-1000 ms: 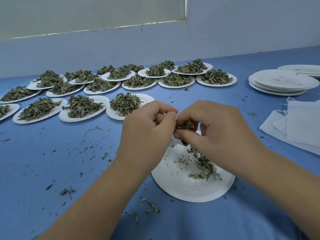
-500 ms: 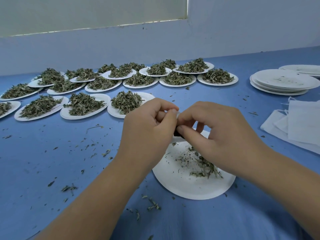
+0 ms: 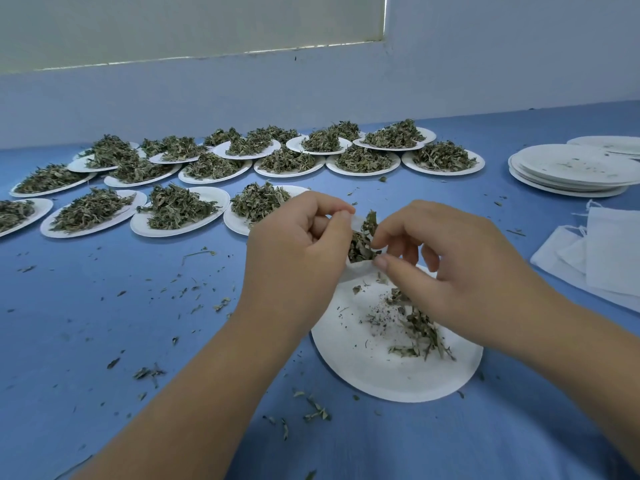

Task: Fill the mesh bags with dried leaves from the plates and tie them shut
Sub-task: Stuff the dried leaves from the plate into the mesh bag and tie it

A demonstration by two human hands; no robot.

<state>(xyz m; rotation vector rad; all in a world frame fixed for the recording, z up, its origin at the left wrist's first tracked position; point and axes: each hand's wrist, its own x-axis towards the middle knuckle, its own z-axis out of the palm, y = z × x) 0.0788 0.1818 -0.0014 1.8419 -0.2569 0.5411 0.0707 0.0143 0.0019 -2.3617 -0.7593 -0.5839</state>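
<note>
My left hand (image 3: 298, 251) grips the rim of a small white mesh bag (image 3: 356, 271) and holds its mouth open above a white paper plate (image 3: 381, 372). Dried green leaves (image 3: 360, 242) stick up out of the bag's mouth. My right hand (image 3: 446, 268) is just right of the bag, its fingertips pinching the leaves at the mouth. Most of the bag is hidden behind my left hand. A few leaves (image 3: 419, 330) and some dust lie on the plate under my right hand.
Several plates heaped with dried leaves (image 3: 180, 209) fill the back left and middle of the blue table. A stack of used plates (image 3: 568, 168) stands at the back right. Flat white mesh bags (image 3: 602, 251) lie at the right. Leaf crumbs (image 3: 149, 372) are scattered around.
My hands have drawn slightly apart, so the bag's mouth and the leaves in it now show between them. The right thumb moved lower.
</note>
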